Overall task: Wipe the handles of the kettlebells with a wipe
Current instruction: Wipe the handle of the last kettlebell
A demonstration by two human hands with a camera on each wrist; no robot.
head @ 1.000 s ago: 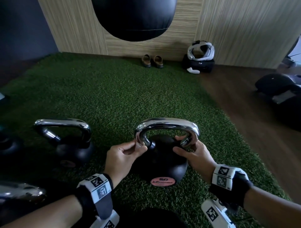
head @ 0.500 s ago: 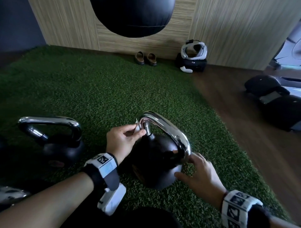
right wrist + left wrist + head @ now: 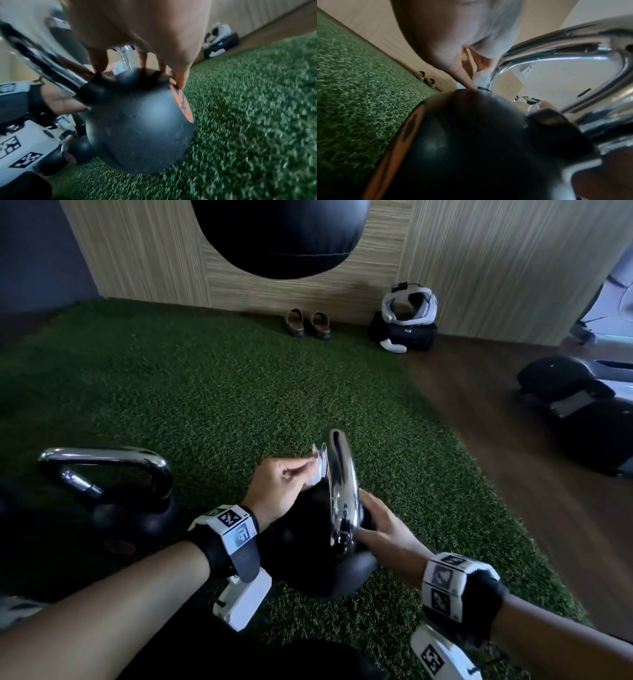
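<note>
Kettlebell (image 3: 318,573) sits on the green turf (image 3: 205,392) btwn both hands, black ball down, chrome handle (image 3: 342,484) up. In head view the handle loop shows edge-on: its long axis runs away from the person, one end near, other end far. Ball looks a bit tilted, can't say how much.

Left hand (image 3: 277,487) is just left of the handle, fingers and thumb pinched together on a white wipe (image 3: 317,470), w/ the wipe pressed against the handle's left face near the far bend. Left wrist view confirms: wipe (image 3: 481,78) bunched at the fingertips, touching the chrome where it curves down to the ball.

Right hand (image 3: 383,525) is on the right side, low, by the handle's near leg. Fingers spread and fairly straight, tips resting on top of the ball (image 3: 137,121); one fingertip (image 3: 178,81) touches the orange label's edge. Nothing clamped in it, just pressing.

2nd kettlebell (image 3: 130,508) stands well left of the left hand, its handle broadside to the head camera, axis left-right. Blur in both wrist views.
</note>
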